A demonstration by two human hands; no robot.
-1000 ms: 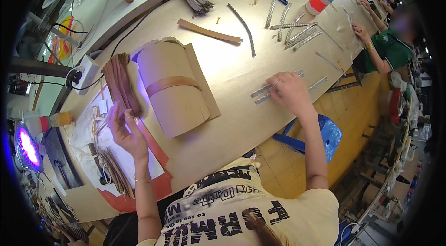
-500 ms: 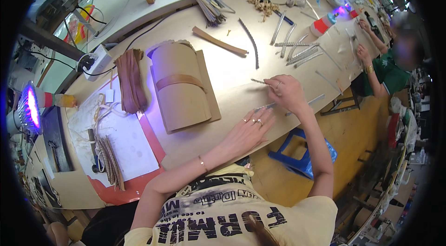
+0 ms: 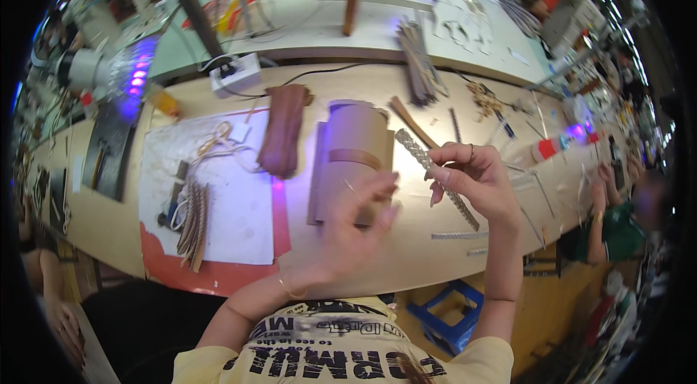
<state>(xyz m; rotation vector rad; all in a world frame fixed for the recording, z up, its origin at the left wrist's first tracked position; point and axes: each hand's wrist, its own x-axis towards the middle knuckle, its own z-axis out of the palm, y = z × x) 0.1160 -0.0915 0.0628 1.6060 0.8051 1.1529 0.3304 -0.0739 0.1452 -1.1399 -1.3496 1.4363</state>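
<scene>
Braided strip (image 3: 415,150), silvery, narrow: pinched in the fingers of the right hand (image 3: 479,184) above the smooth tan worktop (image 3: 414,260), three o'clock of the strapped roll (image 3: 356,130). Left hand (image 3: 348,221): blurred, fingers parted; half a second earlier, at the worktop beside the right. Creased brown bundle (image 3: 282,130): ten o'clock of the roll. Blue stool (image 3: 465,329): six o'clock of the strip.

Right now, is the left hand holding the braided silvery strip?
No, the right hand pinches the braided silvery strip between thumb and fingers, and the left hand is apart from it.
</scene>
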